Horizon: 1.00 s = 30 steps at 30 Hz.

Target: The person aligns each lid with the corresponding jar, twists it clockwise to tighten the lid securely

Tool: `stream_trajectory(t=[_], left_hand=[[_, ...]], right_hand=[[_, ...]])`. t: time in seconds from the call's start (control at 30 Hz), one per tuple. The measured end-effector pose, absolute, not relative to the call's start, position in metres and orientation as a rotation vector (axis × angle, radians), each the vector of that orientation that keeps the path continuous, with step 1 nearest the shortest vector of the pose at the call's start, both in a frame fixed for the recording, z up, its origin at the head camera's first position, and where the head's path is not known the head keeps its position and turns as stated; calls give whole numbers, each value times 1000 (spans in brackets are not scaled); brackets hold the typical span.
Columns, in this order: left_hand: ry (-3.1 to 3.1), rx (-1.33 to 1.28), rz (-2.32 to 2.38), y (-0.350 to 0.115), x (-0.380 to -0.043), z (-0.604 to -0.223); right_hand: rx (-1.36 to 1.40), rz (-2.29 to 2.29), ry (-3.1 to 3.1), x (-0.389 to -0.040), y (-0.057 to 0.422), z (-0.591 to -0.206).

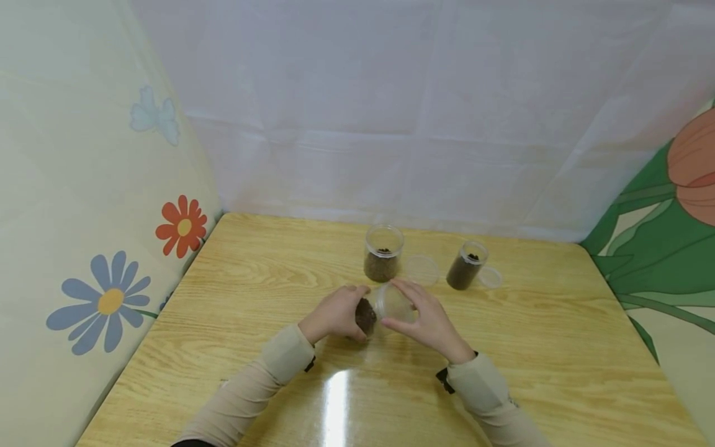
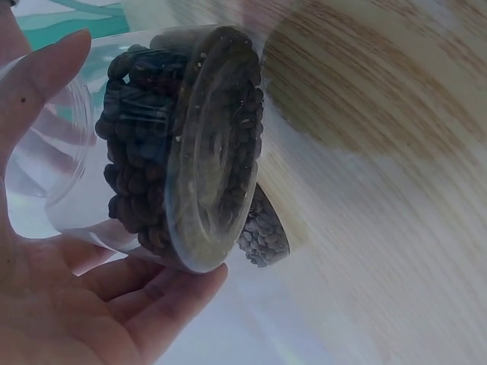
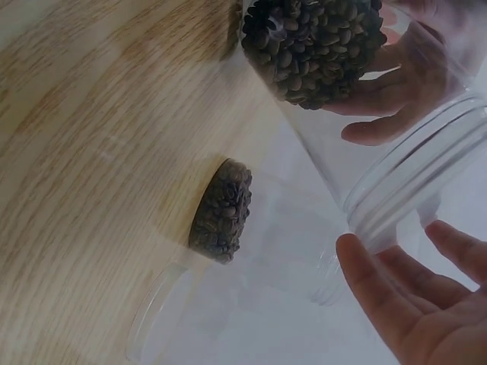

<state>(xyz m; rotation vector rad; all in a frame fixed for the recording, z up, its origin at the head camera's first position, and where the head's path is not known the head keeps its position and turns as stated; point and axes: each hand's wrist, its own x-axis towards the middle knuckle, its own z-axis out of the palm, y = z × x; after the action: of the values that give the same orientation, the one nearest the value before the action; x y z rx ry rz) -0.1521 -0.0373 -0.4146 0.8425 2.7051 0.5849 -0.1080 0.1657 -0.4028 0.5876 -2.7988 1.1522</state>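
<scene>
Near the table's middle, my left hand [image 1: 337,313] grips a clear round jar [image 1: 365,316] of dark beans by its side. The jar is tilted, its mouth end towards my right hand. In the left wrist view, the thumb is above and the fingers below the jar [image 2: 144,152], its base facing the camera. My right hand [image 1: 427,320] holds the clear lid [image 1: 395,304] at the mouth end, thumb and fingers spread around its edge. In the right wrist view, fingertips touch the ridged clear rim [image 3: 418,167]; whether lid and jar are apart is hard to tell.
Behind my hands stands a wide open jar [image 1: 382,264], partly filled with dark contents, beside a clear lid [image 1: 421,270]. Further right is a narrower open jar [image 1: 463,273] with a smaller lid [image 1: 490,277]. The wooden table [image 1: 268,267] meets a white cloth backdrop [image 1: 346,112].
</scene>
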Motion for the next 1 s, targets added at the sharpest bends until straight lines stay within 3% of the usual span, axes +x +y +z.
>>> stream_trajectory(t=[0.8, 1.0], left_hand=[[2710, 813, 494, -31, -152, -412], [2702, 812, 504, -31, -153, -411]], right_hand=[[390, 1151, -2878, -105, 164, -400], [591, 1045, -2891, -105, 176, -393]])
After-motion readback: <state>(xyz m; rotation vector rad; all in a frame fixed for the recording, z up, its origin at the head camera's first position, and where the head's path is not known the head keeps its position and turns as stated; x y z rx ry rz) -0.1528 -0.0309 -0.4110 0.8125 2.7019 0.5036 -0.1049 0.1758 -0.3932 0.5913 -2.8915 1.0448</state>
